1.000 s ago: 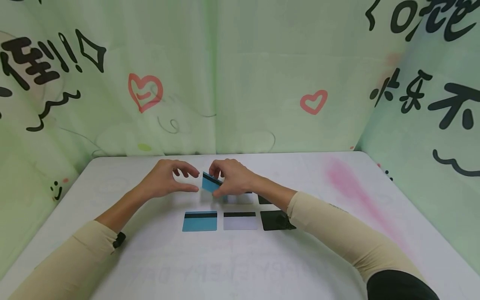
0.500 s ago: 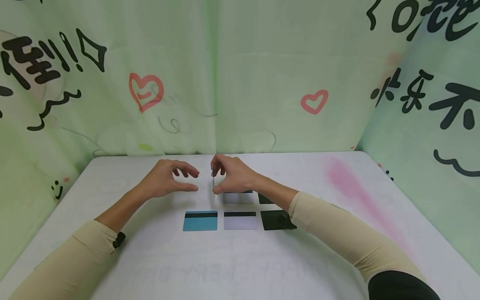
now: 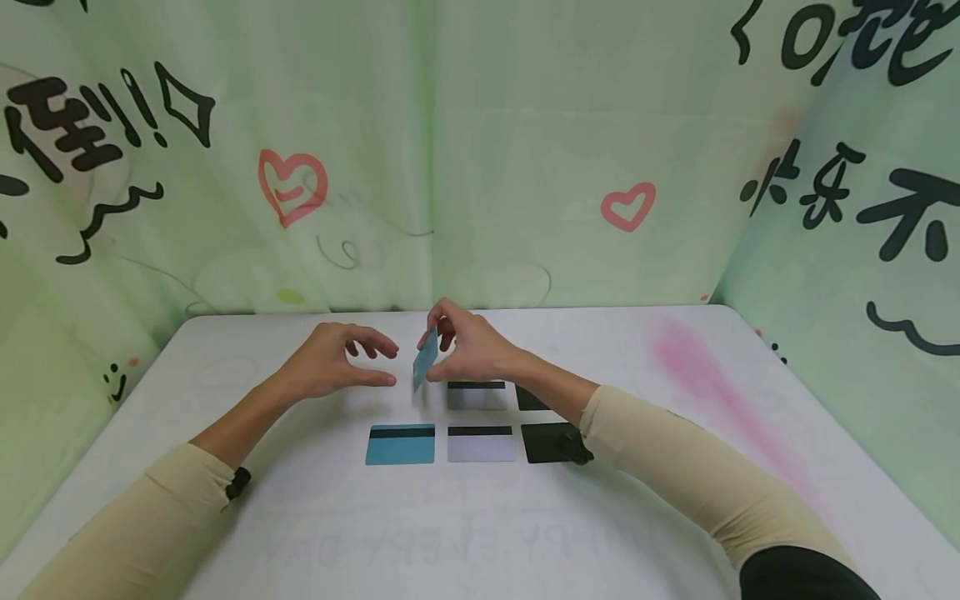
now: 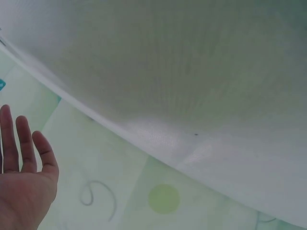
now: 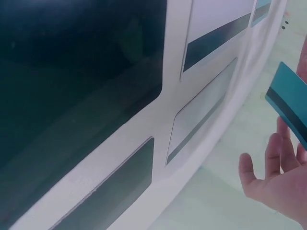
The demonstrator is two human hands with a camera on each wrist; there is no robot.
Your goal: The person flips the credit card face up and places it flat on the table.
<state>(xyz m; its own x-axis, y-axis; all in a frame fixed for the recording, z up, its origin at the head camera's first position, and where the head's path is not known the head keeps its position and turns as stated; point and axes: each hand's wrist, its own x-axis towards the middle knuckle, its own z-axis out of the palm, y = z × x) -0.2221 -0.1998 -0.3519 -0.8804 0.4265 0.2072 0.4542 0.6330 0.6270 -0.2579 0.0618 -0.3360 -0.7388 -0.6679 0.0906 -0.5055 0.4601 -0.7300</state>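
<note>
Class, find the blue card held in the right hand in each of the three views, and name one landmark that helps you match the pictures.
Head: the held card is at centre, tilted on edge, pinched by the right hand above the table.
Left wrist: not in it.
Right wrist: the card is at the right edge.
Shared landmark: the white card with a dark stripe, top of the right wrist view.

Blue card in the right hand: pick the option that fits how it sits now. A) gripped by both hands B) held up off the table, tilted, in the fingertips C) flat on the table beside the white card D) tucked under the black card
B: the right hand pinches the blue card at its upper edge, tilted above the table, while the left hand hovers beside it without touching.
</note>
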